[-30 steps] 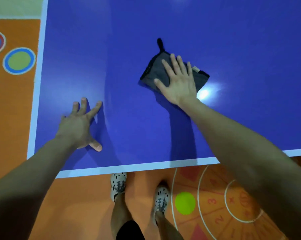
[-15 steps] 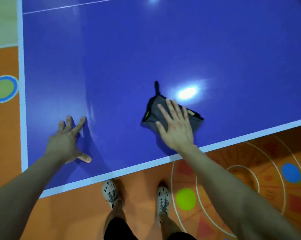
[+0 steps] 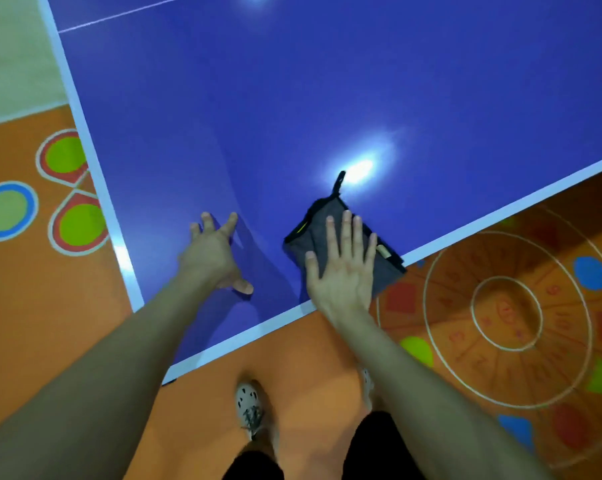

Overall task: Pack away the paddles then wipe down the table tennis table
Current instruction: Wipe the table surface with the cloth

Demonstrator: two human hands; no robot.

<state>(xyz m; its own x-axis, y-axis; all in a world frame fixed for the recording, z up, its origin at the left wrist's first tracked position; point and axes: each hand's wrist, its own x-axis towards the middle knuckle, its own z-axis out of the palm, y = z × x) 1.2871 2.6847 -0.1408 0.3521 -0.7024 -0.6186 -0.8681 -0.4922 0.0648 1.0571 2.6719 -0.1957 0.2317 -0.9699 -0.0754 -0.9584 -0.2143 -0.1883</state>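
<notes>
The blue table tennis table (image 3: 292, 109) with white edge lines fills the upper view, its near corner at the lower left. A folded grey cloth (image 3: 313, 226) with a black hanging loop lies at the table's near edge, one corner hanging over it. My right hand (image 3: 344, 271) presses flat on the cloth with straight, spread fingers. My left hand (image 3: 212, 254) rests on the bare table to the cloth's left, fingers spread and propped on their tips. No paddles are in view.
Orange floor with painted circles (image 3: 74, 223) lies left of the table, and a ringed target pattern (image 3: 507, 313) lies at the right. My feet in pale shoes (image 3: 249, 407) stand just below the table's near edge. A lamp glare (image 3: 360, 169) shines behind the cloth.
My right hand has dragged the cloth back toward me to the table's near edge, where it now overhangs. The left hand stays planted on the table. The view has swung round.
</notes>
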